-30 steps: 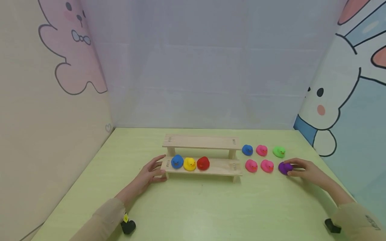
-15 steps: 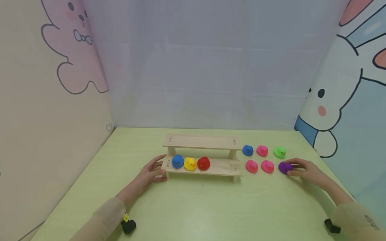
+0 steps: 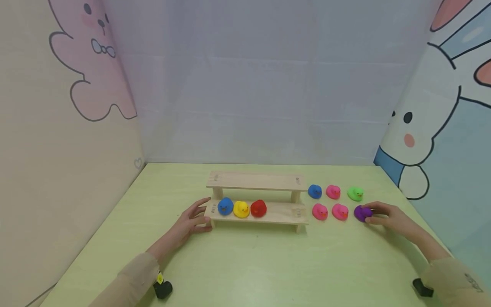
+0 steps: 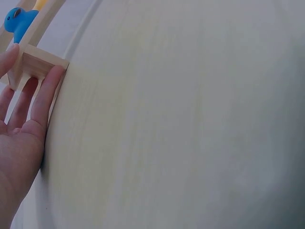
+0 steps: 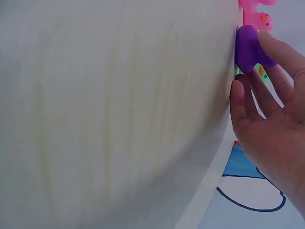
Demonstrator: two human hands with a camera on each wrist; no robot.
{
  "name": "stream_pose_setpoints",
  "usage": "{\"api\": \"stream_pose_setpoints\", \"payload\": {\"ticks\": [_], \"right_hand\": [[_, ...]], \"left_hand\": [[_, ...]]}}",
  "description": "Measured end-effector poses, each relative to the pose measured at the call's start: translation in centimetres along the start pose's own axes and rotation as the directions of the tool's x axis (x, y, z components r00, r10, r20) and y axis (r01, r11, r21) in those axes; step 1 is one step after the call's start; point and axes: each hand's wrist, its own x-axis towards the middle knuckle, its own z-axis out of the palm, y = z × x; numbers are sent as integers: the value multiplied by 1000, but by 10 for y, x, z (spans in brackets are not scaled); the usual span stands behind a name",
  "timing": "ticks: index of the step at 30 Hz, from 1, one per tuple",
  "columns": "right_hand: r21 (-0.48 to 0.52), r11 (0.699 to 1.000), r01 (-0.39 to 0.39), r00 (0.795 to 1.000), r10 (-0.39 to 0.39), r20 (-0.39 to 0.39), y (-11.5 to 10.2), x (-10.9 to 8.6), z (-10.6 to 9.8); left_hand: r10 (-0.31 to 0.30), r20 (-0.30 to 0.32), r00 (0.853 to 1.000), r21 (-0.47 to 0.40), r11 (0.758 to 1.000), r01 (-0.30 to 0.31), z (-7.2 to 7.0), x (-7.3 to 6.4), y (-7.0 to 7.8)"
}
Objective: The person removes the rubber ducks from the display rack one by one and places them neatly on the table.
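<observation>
A two-step wooden rack (image 3: 284,212) stands on the table. Its lower step carries a blue rubber duck (image 3: 225,207), a yellow rubber duck (image 3: 241,209) and a red rubber duck (image 3: 258,208). My left hand (image 3: 190,218) rests against the rack's left end, fingers mostly straight; the left wrist view shows fingertips at the end support (image 4: 40,62). At the right, my right hand (image 3: 392,218) pinches a purple rubber duck (image 3: 362,213) between thumb and fingers. That duck (image 5: 248,50) appears to sit on the table, its far side partly hidden by the hand.
Right of the rack lie a blue duck (image 3: 315,191), a green duck (image 3: 355,193) and pink ducks (image 3: 333,192), (image 3: 320,211), (image 3: 340,212) in two rows. The upper step (image 3: 256,181) is bare wood. Fabric walls with cartoon animals (image 3: 418,128) enclose the table's back and sides.
</observation>
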Motion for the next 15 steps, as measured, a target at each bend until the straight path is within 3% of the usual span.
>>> {"api": "stream_pose_setpoints", "payload": {"ticks": [15], "right_hand": [[59,997,-42,999,41,16,-1,-4,0]], "left_hand": [[8,13,1000,5,1000,-8,0,0,0]]}}
